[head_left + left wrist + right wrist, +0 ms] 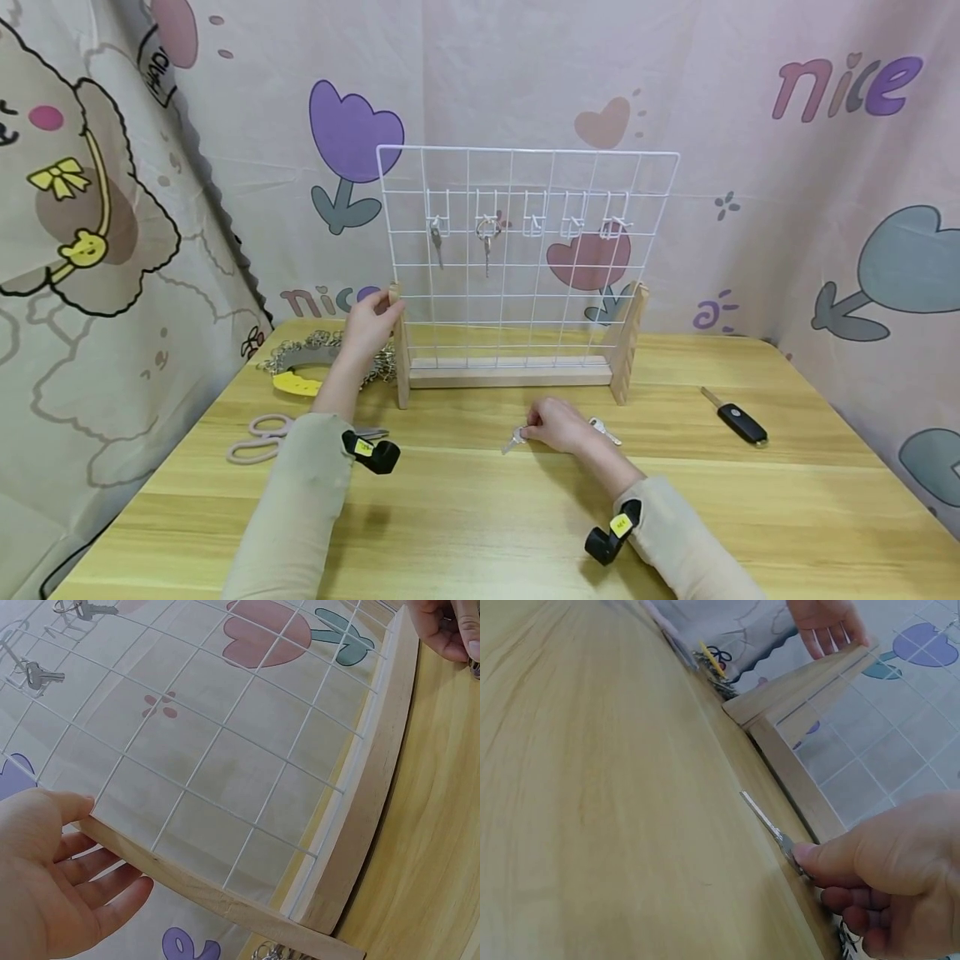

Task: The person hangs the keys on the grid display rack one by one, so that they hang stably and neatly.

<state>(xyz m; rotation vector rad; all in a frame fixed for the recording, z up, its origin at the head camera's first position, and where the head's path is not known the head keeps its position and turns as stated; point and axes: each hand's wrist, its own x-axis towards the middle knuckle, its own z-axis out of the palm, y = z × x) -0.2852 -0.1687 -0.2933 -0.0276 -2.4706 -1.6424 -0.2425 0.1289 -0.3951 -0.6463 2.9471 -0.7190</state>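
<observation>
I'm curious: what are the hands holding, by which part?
Right hand pinches a key by its head; left hand holds the rack's wooden side, near the top.

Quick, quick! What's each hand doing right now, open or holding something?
Left hand: closed, gripping the wooden side post.
Right hand: closed, pinching a key.

Left hand (371, 323) held grid rack (510, 377) by post (401, 358); right hand (558, 425) pinched key (513, 441); car key (741, 422) lay well right of both, scissors (258, 445) near left wrist (339, 392).
</observation>
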